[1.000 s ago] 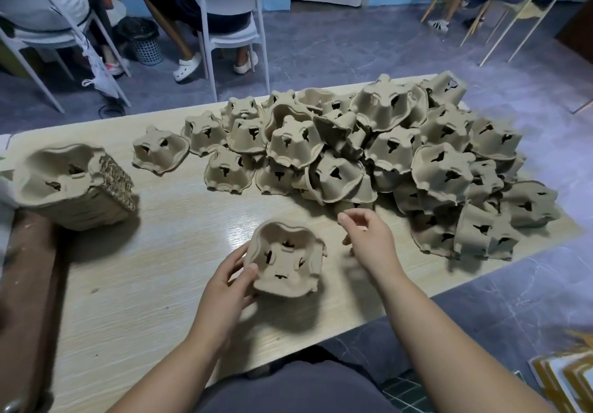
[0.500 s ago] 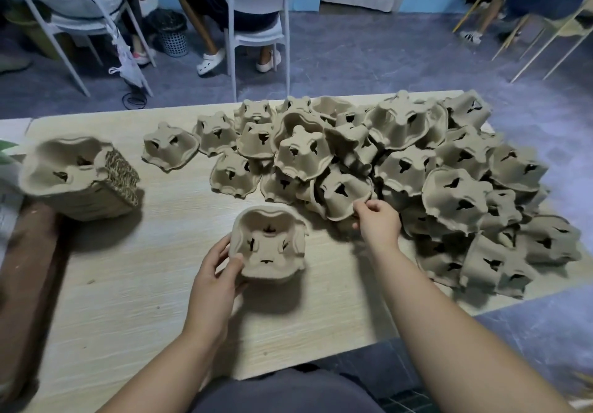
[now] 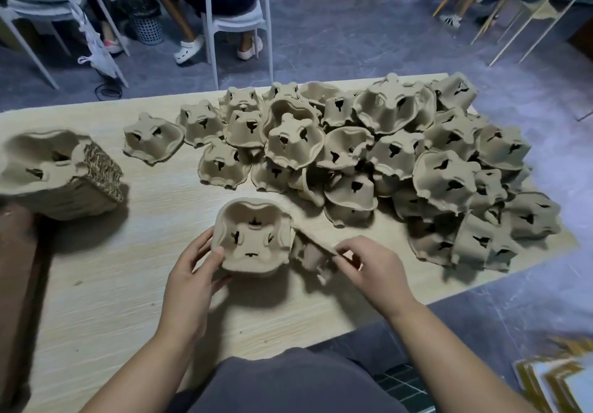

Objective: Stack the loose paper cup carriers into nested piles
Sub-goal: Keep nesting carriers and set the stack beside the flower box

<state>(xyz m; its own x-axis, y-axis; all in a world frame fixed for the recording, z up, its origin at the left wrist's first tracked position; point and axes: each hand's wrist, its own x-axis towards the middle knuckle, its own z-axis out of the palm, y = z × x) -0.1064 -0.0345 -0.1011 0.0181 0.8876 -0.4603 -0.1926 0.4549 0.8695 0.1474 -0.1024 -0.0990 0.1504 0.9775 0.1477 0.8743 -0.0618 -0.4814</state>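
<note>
1. Left hand (image 3: pixel 192 271): grips nested pile (image 3: pixel 253 239), open side up, by the table's (image 3: pixel 112 300) near edge, likely steadying it to receive.
2. Right hand (image 3: pixel 369 265): pinches loose carrier (image 3: pixel 309 255) by its rim, just beside the pile.
3. Heap (image 3: pixel 417 162): unsorted, toward the right edge.

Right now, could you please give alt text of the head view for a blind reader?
At a wooden table, the left hand holds a nested pile of paper cup carriers while the right hand pinches a loose carrier beside it; a heap lies beyond.
</note>
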